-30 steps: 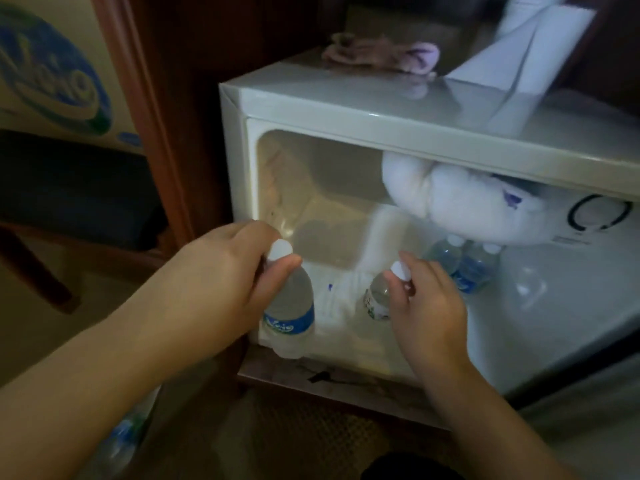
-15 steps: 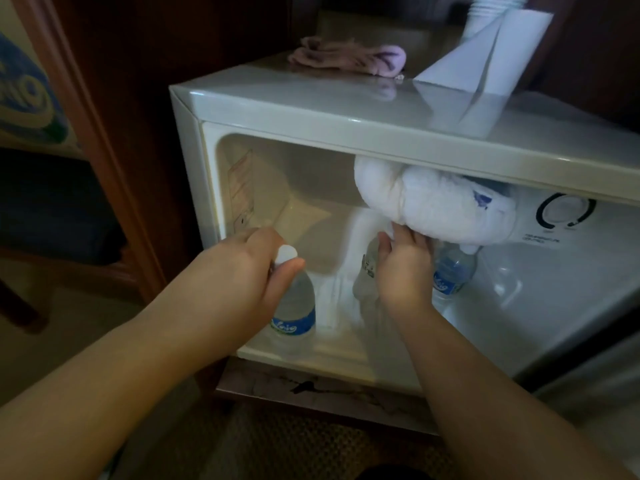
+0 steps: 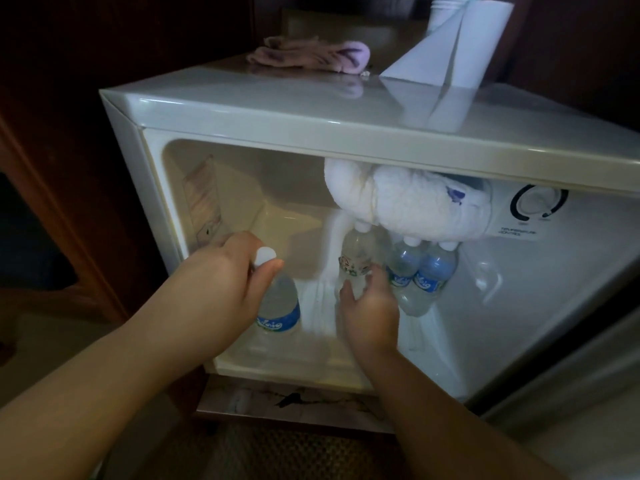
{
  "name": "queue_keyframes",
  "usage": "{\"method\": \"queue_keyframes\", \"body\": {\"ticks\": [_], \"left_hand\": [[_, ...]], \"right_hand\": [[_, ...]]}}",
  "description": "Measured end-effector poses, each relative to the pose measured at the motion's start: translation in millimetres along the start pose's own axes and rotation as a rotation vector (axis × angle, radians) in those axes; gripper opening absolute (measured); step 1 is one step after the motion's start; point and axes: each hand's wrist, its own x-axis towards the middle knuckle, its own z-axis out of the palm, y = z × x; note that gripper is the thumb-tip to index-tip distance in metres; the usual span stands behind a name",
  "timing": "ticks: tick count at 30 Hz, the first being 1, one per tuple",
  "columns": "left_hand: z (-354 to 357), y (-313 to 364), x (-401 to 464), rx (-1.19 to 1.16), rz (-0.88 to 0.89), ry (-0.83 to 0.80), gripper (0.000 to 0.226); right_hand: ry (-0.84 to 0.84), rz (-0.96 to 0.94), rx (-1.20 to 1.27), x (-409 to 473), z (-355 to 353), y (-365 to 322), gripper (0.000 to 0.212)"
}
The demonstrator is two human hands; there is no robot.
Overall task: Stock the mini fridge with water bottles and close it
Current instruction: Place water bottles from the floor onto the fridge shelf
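Bottles go in upright: my left hand (image 3: 221,282) pinches one bottle (image 3: 278,306) by its neck at the fridge (image 3: 311,112) front, while my right hand (image 3: 369,313), fingers curled, grips a second bottle (image 3: 356,258) beside two (image 3: 420,278) standing further in. I'd slide both back snugly, clear of the frosted lump (image 3: 412,206) overhead.

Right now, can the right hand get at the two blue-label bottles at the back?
Probably yes. The right hand holds a bottle just left of the two blue-label bottles, nothing between, but it must let go first.
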Motion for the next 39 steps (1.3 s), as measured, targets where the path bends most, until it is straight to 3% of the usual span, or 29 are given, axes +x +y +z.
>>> {"method": "queue_keyframes", "body": {"ticks": [3,7,10,18,23,29,35,37,39], "left_hand": [[5,1,0,-0.005,-0.006,0.001,0.028],[6,3,1,-0.013,-0.008,-0.009,0.030],[6,3,4,-0.013,0.002,-0.011,0.031],[11,1,-3,-0.022,-0.006,0.022,0.028],[13,0,-4,-0.026,0.016,0.015,0.029],[19,1,4,-0.025,0.011,-0.013,0.030],[37,1,32,-0.010,-0.011,-0.010,0.032],[46,1,44,-0.004,-0.016,-0.011,0.032],[58,0,55,0.012,-0.022,-0.029,0.033]], "right_hand": [[-0.113,0.271,-0.074,-4,11,10,0.059],[-0.115,0.372,-0.082,4,23,10,0.065],[-0.115,0.356,-0.106,14,35,12,0.071],[-0.104,0.345,-0.196,14,42,14,0.055],[-0.072,0.314,-0.259,13,30,17,0.065],[0.038,0.343,0.020,13,30,20,0.063],[-0.054,0.162,-0.052,-3,15,32,0.052],[-0.175,-0.028,-0.236,-17,6,44,0.042],[-0.306,-0.241,-0.498,-34,4,66,0.047]]}}
